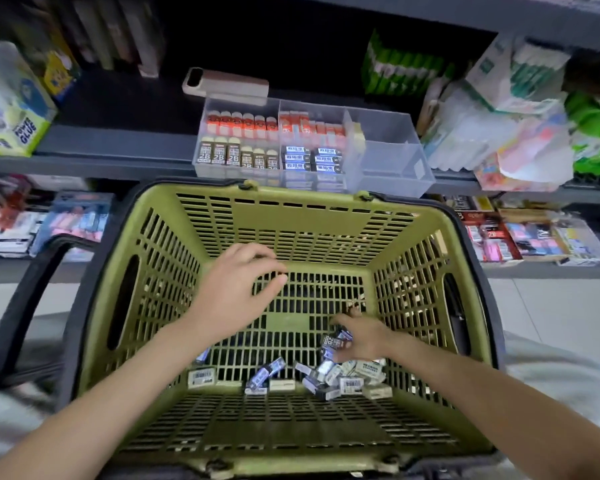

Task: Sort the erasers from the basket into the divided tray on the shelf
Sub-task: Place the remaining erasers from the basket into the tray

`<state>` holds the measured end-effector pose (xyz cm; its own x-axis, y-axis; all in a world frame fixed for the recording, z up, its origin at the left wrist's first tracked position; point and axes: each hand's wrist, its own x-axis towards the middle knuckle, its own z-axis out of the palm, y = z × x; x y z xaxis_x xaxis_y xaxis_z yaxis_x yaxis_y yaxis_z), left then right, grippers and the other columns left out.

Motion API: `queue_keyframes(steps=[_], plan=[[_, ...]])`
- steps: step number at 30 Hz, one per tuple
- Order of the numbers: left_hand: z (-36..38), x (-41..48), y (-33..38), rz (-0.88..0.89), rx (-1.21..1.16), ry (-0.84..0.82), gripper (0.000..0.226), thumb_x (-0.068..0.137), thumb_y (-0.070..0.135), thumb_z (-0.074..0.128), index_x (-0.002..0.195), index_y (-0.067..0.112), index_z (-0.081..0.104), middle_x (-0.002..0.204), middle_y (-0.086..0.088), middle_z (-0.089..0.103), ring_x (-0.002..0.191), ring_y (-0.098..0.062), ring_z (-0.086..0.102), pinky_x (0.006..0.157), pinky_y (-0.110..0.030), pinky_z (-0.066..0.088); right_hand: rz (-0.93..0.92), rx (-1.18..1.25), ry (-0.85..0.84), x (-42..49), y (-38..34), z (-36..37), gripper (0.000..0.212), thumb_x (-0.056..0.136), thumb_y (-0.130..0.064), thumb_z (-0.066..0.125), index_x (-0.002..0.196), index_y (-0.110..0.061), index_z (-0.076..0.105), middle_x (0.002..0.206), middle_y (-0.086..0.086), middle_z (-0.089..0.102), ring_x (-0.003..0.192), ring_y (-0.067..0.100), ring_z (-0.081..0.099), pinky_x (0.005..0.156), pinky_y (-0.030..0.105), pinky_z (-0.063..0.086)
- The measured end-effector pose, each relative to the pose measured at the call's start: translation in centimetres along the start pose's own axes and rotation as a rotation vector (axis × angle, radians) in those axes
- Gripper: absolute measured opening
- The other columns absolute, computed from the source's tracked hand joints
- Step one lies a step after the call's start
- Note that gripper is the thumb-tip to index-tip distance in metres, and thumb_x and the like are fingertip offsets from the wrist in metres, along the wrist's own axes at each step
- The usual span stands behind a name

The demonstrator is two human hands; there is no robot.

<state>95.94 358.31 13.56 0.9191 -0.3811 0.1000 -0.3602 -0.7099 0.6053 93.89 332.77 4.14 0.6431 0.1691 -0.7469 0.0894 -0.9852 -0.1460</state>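
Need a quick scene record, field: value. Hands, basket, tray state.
left hand: open, hovers over the basket, holding nothing
right hand: down in the basket, grips a 2B eraser
basket: green; loose erasers lie on its floor, mostly near right
divided tray: clear, on the shelf; left and middle compartments stocked, front right one looks empty

Olive-green slatted basket (291,216), black rim.
Under the right hand (361,337), erasers (347,379) in white, black and blue sleeves with barcodes; beyond the left hand (236,289), a clear tray (388,161) shows orange-red, brown "2B" and blue rows.
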Motion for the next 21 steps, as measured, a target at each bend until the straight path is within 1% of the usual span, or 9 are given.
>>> queue_keyframes(steps=[2,4,7,11,13,15,18,20,21], plan=[[0.4,-0.6,-0.3,-0.012,-0.031,0.008,0.025,0.092,0.034,0.055,0.111,0.024,0.069,0.117,0.006,0.060,0.112,-0.014,0.049,0.097,-0.039,0.040,0.015,-0.128,0.038,0.3,-0.1,1.6,0.086,0.071,-0.065,0.063,0.139,-0.025,0.031,0.139,0.013,0.035,0.128,0.036,0.034,0.106,0.049,0.031],[0.6,-1.0,-0.6,-0.030,-0.048,0.001,0.025,0.092,0.033,0.055,0.111,0.025,0.069,0.117,0.007,0.060,0.113,-0.014,0.048,0.096,-0.035,0.039,0.004,-0.180,0.095,0.6,-0.1,2.5,0.086,0.069,-0.070,0.059,0.137,-0.025,0.033,0.136,0.012,0.036,0.126,0.034,0.035,0.101,0.048,0.037],[1.0,-1.1,-1.3,-0.106,-0.089,-0.041,0.025,0.093,0.035,0.054,0.111,0.027,0.068,0.116,0.009,0.060,0.112,-0.012,0.050,0.097,-0.035,0.040,-0.060,-0.217,0.172,0.8,-0.1,3.1,0.074,0.071,-0.066,0.060,0.129,-0.024,0.041,0.125,0.010,0.043,0.117,0.031,0.042,0.089,0.040,0.046],[2.5,-0.6,-1.5,-0.304,-0.350,-0.187,0.014,0.094,0.027,0.053,0.101,0.030,0.064,0.101,0.018,0.062,0.098,-0.002,0.056,0.095,-0.034,0.047,-0.079,-0.157,0.204,1.1,-0.4,2.9,0.056,0.072,-0.057,0.064,0.118,-0.029,0.047,0.113,0.004,0.046,0.110,0.027,0.044,0.075,0.030,0.042],[3.5,-0.3,-1.3,-0.414,-0.490,-0.272,0.012,0.094,0.023,0.053,0.096,0.032,0.062,0.095,0.018,0.061,0.091,0.002,0.054,0.096,-0.034,0.046,-0.114,-0.182,0.163,1.2,-0.5,2.8,0.055,0.075,-0.056,0.063,0.121,-0.030,0.048,0.118,0.002,0.047,0.115,0.026,0.043,0.083,0.034,0.043],[4.6,-0.1,-1.3,-0.486,-0.548,-0.334,0.014,0.094,0.022,0.051,0.091,0.031,0.061,0.093,0.018,0.059,0.088,0.001,0.053,0.094,-0.033,0.046,-0.159,-0.228,0.127,1.1,-0.4,2.9,0.055,0.079,-0.054,0.060,0.126,-0.029,0.046,0.125,0.004,0.046,0.117,0.026,0.044,0.089,0.038,0.044],[5.9,-0.2,-1.7,-0.591,-0.614,-0.392,0.017,0.096,0.020,0.049,0.089,0.029,0.061,0.096,0.010,0.061,0.090,-0.005,0.056,0.082,-0.026,0.048,-0.224,-0.198,0.119,1.3,-0.3,2.8,0.051,0.086,-0.050,0.055,0.130,-0.028,0.044,0.134,0.006,0.048,0.109,0.024,0.057,0.081,0.032,0.049],[6.5,-0.2,-2.0,-0.655,-0.635,-0.415,0.017,0.097,0.017,0.047,0.090,0.025,0.061,0.098,0.005,0.062,0.089,-0.008,0.058,0.076,-0.022,0.049,-0.260,-0.196,0.124,1.4,-0.2,2.7,0.049,0.090,-0.050,0.049,0.133,-0.029,0.042,0.133,0.006,0.052,0.103,0.022,0.062,0.074,0.026,0.048],[6.8,-0.3,-2.2,-0.679,-0.636,-0.428,0.017,0.097,0.017,0.046,0.091,0.024,0.061,0.098,0.003,0.062,0.088,-0.010,0.058,0.073,-0.021,0.049,-0.268,-0.197,0.132,1.5,-0.2,2.7,0.048,0.091,-0.049,0.046,0.134,-0.029,0.041,0.133,0.007,0.053,0.106,0.023,0.061,0.076,0.026,0.049]])
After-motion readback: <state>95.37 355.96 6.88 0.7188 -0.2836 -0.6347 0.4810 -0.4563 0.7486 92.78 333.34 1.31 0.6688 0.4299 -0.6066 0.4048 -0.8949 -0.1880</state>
